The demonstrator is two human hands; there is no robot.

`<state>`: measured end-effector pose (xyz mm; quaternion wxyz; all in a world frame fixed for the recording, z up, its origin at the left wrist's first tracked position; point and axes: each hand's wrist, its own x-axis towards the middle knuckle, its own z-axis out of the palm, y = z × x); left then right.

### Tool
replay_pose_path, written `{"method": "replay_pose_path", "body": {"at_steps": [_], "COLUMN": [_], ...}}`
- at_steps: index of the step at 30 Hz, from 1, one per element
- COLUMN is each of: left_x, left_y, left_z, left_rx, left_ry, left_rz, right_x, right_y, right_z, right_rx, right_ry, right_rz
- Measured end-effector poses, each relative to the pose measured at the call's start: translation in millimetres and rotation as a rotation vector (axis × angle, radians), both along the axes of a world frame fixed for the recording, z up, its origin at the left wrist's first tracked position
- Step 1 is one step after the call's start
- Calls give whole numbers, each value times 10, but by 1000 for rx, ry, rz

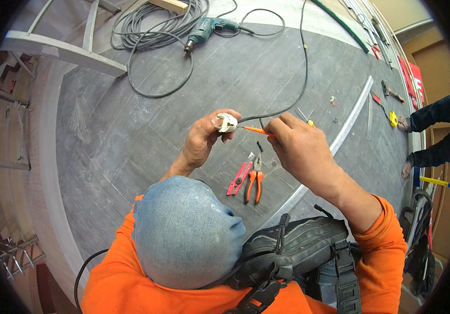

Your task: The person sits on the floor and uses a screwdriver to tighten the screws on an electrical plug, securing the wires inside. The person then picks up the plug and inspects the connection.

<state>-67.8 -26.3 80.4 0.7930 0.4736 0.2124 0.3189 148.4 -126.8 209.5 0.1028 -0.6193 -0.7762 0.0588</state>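
My left hand (pixel 198 138) grips a white electrical plug (pixel 227 123) between thumb and fingers, above the grey floor. A dark cable (pixel 289 110) runs from beside the plug toward the upper right. In my right hand (pixel 306 152) is a screwdriver with an orange shaft (pixel 256 130); its tip meets the plug's right side, and its handle is mostly hidden by my fingers. Below my hands lie orange-handled pliers (pixel 255 180), a red utility knife (pixel 239 178) and a short black piece (pixel 260 146). My denim-covered knee (pixel 185 235) is raised in front.
A green drill (pixel 204 32) lies beside a coil of cable (pixel 136 29) at the far left. A metal ladder (pixel 68 52) stands there too. A long metal strip (pixel 353 112), a yellow tape measure (pixel 393 119) and another person's legs (pixel 436 112) are at right.
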Motion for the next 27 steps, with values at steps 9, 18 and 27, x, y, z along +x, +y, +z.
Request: {"method": "replay_pose_path", "body": {"at_steps": [9, 18, 27], "left_x": [8, 4, 0], "left_y": [-20, -5, 3], "left_z": [-18, -21, -52], "left_rx": [-35, 32, 113], "left_ry": [-21, 22, 55], "left_rz": [30, 43, 24], "right_x": [5, -20, 61], "right_y": [-21, -38, 36], "right_z": [17, -124, -218], "right_rx": [-56, -14, -293], "right_ry": [186, 177, 508], "right_rz": [-76, -54, -199]}}
